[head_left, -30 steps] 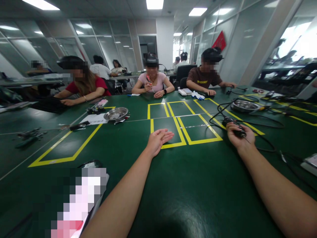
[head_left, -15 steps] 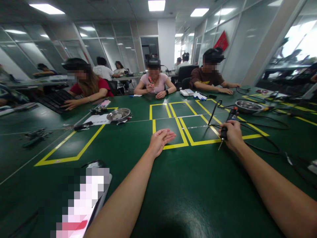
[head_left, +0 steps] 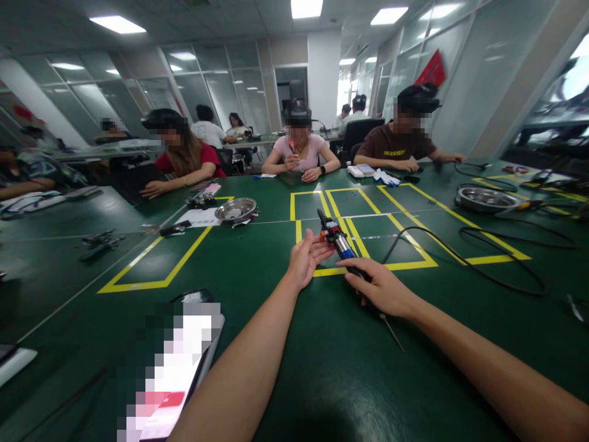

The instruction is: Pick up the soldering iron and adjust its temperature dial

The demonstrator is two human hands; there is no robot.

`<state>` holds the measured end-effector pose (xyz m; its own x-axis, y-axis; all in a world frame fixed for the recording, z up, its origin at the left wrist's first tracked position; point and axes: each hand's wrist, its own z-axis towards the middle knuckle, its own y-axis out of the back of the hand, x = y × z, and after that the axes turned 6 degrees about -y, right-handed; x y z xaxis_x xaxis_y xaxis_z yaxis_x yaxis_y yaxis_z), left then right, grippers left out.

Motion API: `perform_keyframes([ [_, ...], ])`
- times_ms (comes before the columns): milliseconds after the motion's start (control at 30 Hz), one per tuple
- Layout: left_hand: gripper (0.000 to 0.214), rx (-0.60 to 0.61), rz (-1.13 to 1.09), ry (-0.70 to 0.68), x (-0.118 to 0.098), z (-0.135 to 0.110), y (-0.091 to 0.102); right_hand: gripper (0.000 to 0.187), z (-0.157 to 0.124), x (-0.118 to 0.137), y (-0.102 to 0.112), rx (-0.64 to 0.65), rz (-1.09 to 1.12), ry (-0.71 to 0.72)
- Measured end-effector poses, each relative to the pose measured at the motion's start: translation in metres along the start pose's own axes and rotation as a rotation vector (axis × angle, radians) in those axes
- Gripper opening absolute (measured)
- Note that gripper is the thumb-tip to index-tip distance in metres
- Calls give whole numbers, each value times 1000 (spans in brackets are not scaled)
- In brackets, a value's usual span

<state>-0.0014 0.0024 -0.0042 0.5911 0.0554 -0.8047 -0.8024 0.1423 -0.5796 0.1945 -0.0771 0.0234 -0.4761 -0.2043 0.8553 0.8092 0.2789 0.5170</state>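
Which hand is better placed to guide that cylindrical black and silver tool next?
Probably the right hand: it grips the tool, whose thin metal bit sticks out below. The left hand is open, near the tool's other end.

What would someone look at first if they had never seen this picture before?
Probably the blue, silver and black tool near the middle, held in the person's right hand close to the open left hand. Next might be the bright yellow tape, marking out boxes on the green table. Straight across sits a person in a pink top wearing dark headgear.
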Motion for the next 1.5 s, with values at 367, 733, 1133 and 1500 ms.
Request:
perform_keyframes([
  [367, 20, -82, 15, 23, 1, -2, -4, 46, -2, -15, -2, 99, 92, -48],
  [733, 19, -69, -63, -28, 1, -1, -1, 38, 3, -13, -12, 89, 389, 5],
  [1133, 17, -110, -10, -29, 2, -1, -2, 38, 4, -17, -11, 95, 386, -23],
  [1500, 19, -96, -22, -19, 2, -2, -5, 36, 3, -20, -12, 74, 408, -7],
])
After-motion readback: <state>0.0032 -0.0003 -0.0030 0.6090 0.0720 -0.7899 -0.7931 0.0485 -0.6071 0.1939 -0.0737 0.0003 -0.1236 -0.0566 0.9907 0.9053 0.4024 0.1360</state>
